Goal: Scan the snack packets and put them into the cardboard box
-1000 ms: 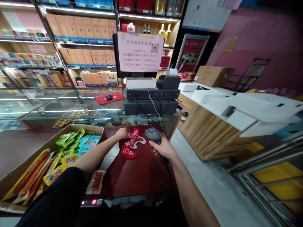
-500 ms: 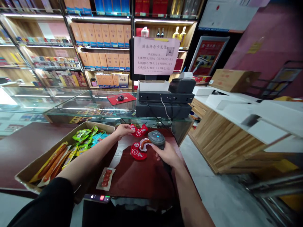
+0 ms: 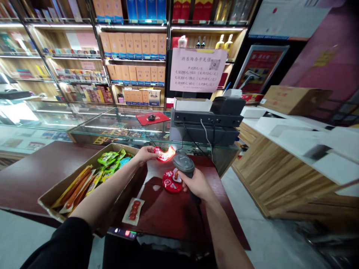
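Note:
My left hand [image 3: 146, 154] pinches the left end of a curved red packet [image 3: 165, 154], held above the far part of the brown table [image 3: 157, 216]. Bright light from the scanner falls on that packet. My right hand [image 3: 198, 183] is wrapped round the handle of a dark grey barcode scanner [image 3: 183, 164], whose head points left at the packet. Under the scanner, another red packet [image 3: 171, 183] lies on the table beside a curved sausage in clear wrap [image 3: 176, 175], partly hidden by my right hand. A packet of small red sausages [image 3: 134, 211] lies nearer to me.
An open cardboard box [image 3: 45, 204] of snack packets stands at the left, under my left forearm. Behind the table are a glass counter [image 3: 126, 129], a black cash drawer [image 3: 202, 130] and a monitor with a pink paper sign [image 3: 198, 71]. A phone [image 3: 123, 232] lies at the near edge.
Bright red-white light has appeared on the held packet. The scanner has shifted slightly left relative to the table, covering more of the curved sausage. The whole view has shifted a little.

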A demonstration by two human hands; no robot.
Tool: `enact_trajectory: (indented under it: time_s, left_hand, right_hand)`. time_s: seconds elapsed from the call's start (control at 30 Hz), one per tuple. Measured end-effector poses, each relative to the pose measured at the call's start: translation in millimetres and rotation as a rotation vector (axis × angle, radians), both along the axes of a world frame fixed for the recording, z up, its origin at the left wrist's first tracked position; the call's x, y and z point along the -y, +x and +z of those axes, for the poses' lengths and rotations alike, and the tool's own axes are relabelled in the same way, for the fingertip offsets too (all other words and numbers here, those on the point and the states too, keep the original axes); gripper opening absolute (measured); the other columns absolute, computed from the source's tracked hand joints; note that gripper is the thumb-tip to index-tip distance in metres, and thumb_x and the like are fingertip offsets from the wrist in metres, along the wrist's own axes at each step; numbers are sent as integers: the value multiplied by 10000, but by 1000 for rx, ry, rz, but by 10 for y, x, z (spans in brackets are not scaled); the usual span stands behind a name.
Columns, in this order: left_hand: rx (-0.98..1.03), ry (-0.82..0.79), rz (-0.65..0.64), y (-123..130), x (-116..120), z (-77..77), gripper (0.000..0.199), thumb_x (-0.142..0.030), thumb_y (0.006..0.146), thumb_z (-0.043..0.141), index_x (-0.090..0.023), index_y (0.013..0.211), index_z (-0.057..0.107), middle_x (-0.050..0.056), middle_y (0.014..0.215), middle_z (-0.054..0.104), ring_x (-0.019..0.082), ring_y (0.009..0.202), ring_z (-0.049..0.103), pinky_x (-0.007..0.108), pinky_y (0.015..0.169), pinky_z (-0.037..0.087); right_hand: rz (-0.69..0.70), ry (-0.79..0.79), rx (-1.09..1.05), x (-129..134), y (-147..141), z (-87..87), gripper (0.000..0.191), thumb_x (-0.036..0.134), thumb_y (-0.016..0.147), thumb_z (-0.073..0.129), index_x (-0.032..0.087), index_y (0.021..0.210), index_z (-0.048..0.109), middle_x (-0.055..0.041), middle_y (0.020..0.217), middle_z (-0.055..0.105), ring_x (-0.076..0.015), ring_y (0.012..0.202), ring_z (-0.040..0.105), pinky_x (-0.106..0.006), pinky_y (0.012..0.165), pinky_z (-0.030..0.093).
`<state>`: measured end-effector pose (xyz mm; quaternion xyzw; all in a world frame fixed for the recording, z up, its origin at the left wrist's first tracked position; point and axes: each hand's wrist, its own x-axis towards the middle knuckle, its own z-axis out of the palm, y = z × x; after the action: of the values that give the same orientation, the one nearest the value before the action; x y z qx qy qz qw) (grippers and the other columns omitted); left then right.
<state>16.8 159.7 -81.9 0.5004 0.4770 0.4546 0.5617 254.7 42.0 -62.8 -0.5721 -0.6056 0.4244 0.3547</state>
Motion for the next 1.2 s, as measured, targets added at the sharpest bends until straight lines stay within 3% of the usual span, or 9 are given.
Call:
enact_trajectory:
  time_s: [0.43, 0.53, 0.63, 0.77, 0.93, 1.07, 1.2]
  left_hand:
    - [4, -46, 40, -9, -18, 22, 463, -240, 381, 905, -124, 699, 589, 6, 667, 682, 116, 621, 636, 257, 633, 527]
    - [-6, -51, 74, -136, 10, 111, 466, -218, 380, 908, -129, 685, 566, -2, 651, 671, 113, 611, 634, 257, 634, 529]
    - [-31, -60, 113, -460, 105, 222, 469, -238, 396, 907, -133, 697, 564, 8, 669, 675, 130, 626, 647, 276, 644, 537]
    - [-73, -51, 176, -1157, 438, 297, 475, -284, 424, 901, -128, 755, 598, 37, 730, 698, 149, 682, 670, 288, 698, 543]
    - [-168, -83, 419, -1975, 1141, 254, 509, -325, 395, 898, -134, 737, 573, 30, 691, 690, 159, 639, 664, 291, 669, 539]
    - [-245, -129, 540, -2305, 1649, 224, 490, -350, 411, 885, -157, 707, 546, 8, 659, 677, 156, 630, 654, 277, 651, 528]
    - [-379, -139, 583, -2463, 1899, 179, 471, -366, 425, 865, -162, 685, 528, -6, 646, 662, 145, 616, 630, 246, 604, 494]
  right_hand:
    - [35, -14, -3, -27, -3, -71, 270, 431, 818, 606, 168, 866, 567, -3, 547, 624, -150, 410, 600, -224, 406, 454]
    - [70, -6, 10, -34, -55, -79, 323, 486, 806, 609, 172, 873, 570, -9, 558, 630, -153, 418, 603, -229, 416, 454]
    - [130, 36, 31, -40, -159, -67, 327, 505, 805, 600, 181, 809, 560, -9, 544, 622, -156, 429, 608, -236, 438, 465]
    - [229, 30, 33, -49, -373, -55, 305, 485, 810, 589, 186, 772, 542, -8, 544, 618, -156, 438, 607, -238, 434, 476]
    - [332, 24, 56, -110, -696, -79, 297, 474, 809, 588, 181, 794, 546, -13, 557, 633, -156, 435, 616, -228, 415, 464]
    - [439, 47, 95, -145, -993, -35, 315, 483, 810, 593, 170, 839, 564, -8, 557, 643, -158, 430, 628, -233, 450, 484]
    - [534, 40, 89, -107, -1278, 49, 319, 479, 807, 605, 166, 863, 580, -13, 559, 654, -160, 436, 632, -231, 450, 481]
